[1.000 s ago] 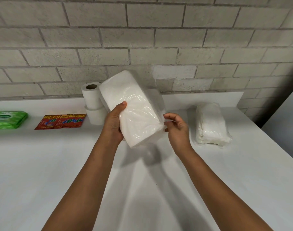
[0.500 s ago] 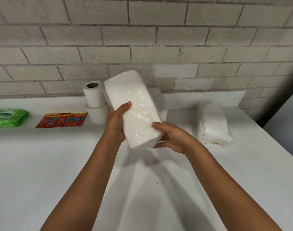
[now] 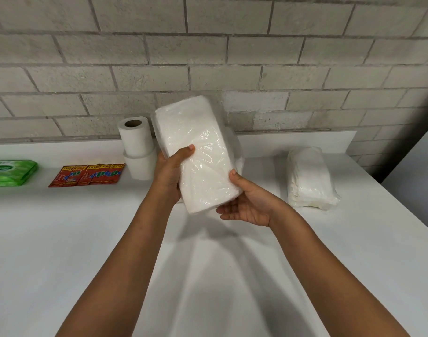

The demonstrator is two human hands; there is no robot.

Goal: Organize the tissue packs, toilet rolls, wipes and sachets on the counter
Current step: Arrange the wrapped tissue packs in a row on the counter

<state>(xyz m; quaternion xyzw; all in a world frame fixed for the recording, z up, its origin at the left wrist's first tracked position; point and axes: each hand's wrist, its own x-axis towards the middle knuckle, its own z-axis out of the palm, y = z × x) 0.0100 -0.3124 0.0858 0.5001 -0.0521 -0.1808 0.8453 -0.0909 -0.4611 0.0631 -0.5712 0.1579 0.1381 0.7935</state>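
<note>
Plastic-wrapped tissue pack (image 3: 198,156) in both hands

A single head-worn wide-angle camera looks forward and steeply down from above the person's forearms onto the white counter (image 3: 62,239), close in, facing the grey brick wall (image 3: 232,57) behind it.
</note>
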